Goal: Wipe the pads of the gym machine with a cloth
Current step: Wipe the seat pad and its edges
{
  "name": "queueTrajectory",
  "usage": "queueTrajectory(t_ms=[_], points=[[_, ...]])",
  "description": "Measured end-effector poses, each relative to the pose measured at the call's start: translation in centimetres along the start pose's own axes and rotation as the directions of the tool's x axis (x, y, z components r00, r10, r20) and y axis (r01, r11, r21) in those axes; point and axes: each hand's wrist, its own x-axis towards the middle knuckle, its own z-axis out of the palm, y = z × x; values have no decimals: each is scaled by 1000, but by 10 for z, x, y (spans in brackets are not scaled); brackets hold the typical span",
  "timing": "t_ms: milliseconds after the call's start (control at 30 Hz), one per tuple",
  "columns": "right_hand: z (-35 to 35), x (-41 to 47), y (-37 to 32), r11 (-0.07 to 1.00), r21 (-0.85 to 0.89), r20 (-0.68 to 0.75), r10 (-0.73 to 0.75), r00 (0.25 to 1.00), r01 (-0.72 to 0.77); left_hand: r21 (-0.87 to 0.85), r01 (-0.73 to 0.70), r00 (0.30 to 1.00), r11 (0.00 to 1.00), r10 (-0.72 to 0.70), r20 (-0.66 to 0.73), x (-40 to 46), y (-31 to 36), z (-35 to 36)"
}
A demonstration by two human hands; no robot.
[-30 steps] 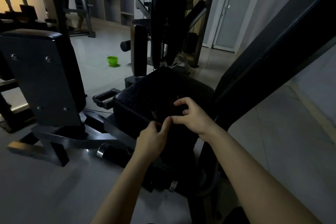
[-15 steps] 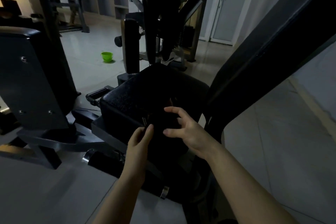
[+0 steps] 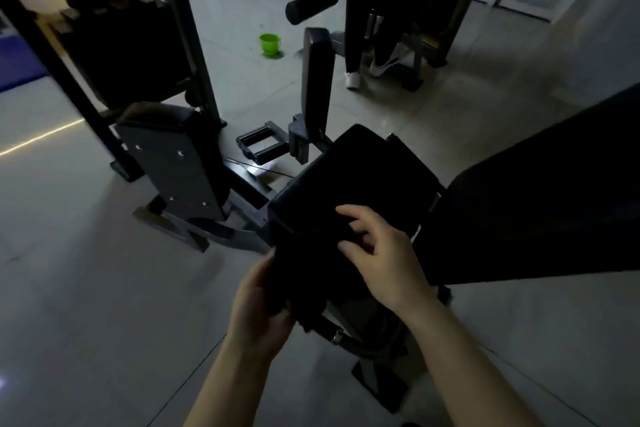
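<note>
Judging from the dim view, wiping looks barely begun: the large backrest pad (image 3: 540, 204) at right, the seat pad (image 3: 360, 180) in the middle and the upright pad (image 3: 317, 80) beyond show no sign either way. Left hand (image 3: 258, 308) grips a dark cloth (image 3: 304, 274) at the seat's near edge; right hand (image 3: 379, 253) hovers with fingers spread, holding nothing.
</note>
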Motion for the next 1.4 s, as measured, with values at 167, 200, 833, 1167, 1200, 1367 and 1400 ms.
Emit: queueTrajectory(t_ms=[167,200,833,1167,1200,1367,1400], points=[[-34,-30,-95,968,105,278,192,941,-229,63,356,933,932,-358,31,-79,33,53],[-41,-34,-110,958,94,324,228,918,-271,118,366,926,923,-374,55,-89,41,57],[-83,-14,-161,940,24,160,331,930,-339,913,67,971,403,184,-153,-78,170,25],[-56,62,-118,835,-484,-114,236,965,-261,808,110,994,-580,66,-88,-15,225,38],[-59,72,-119,884,-377,-92,261,961,-276,769,107,994,-631,65,-85,-7,227,38],[-73,109,-133,887,101,-62,457,887,-450,793,208,978,-572,94,-188,29,238,37],[-74,112,-135,892,120,-84,447,890,-437,797,215,974,-565,67,-216,37,240,35]])
